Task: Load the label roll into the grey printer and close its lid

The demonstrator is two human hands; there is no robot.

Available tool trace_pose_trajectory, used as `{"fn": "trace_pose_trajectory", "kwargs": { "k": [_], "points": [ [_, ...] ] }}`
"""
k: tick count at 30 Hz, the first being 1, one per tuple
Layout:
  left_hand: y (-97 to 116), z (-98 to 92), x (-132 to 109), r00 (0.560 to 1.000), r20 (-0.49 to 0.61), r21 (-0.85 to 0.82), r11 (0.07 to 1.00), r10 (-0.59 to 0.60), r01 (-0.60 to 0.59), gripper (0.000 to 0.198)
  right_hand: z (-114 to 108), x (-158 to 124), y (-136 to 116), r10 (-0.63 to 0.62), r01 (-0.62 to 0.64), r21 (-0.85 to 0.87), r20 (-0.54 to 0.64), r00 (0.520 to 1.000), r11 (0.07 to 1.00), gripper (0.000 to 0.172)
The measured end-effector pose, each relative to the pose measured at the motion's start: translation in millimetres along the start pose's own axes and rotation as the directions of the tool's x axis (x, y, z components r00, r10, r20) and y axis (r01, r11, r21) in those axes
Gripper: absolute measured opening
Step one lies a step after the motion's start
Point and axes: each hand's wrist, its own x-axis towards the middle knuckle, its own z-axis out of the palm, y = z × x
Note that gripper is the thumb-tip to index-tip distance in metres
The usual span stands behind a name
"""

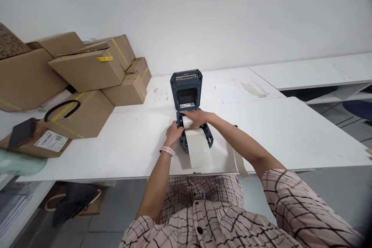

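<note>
A dark label printer (186,90) stands on the white table, its lid raised and leaning back. Inside its base lies a white label roll (187,123), from which a label strip (200,150) runs out over the front toward the table edge. My left hand (173,132) is closed at the printer's left side, the thumb over the rim beside the roll. Reaching across from the right, my right hand (195,117) lies over the roll, with fingers along its far side and the thumb nearer me. My palms and some fingertips are hidden.
Cardboard boxes (87,70) are piled at the left against the wall, with a black cable loop (62,110) on one. A loose paper strip (238,162) hangs over the front edge beside my right forearm. A white sheet (232,93) lies behind to the right.
</note>
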Motion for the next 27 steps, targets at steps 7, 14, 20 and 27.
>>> {"fn": "trace_pose_trajectory", "kwargs": {
  "k": [7, 14, 20, 27],
  "points": [
    [0.6, -1.0, -1.1, 1.000, 0.006, 0.009, 1.000, 0.002, -0.002, 0.041, -4.3, -7.8, 4.2, -0.098, 0.106, 0.151, -0.058, 0.994, 0.983, 0.120],
    [-0.4, -0.8, -3.5, 1.000, 0.000, 0.001, 1.000, 0.020, -0.020, 0.040, -29.4, -108.2, 62.4, -0.169, 0.389, 0.447, -0.457, 0.873, 0.806, 0.100],
    [-3.5, 2.4, -3.7, 0.999, -0.036, -0.070, 0.997, 0.033, -0.036, 0.038, 20.1, -101.3, 133.9, 0.255, 0.201, 0.687, -0.502, 0.827, 0.699, 0.083],
    [-9.0, 4.6, -1.2, 0.999, -0.027, -0.122, 0.992, 0.031, -0.035, 0.043, 61.8, -60.0, 151.2, 0.352, 0.126, 0.746, -0.447, 0.822, 0.654, 0.086]
  ]
}}
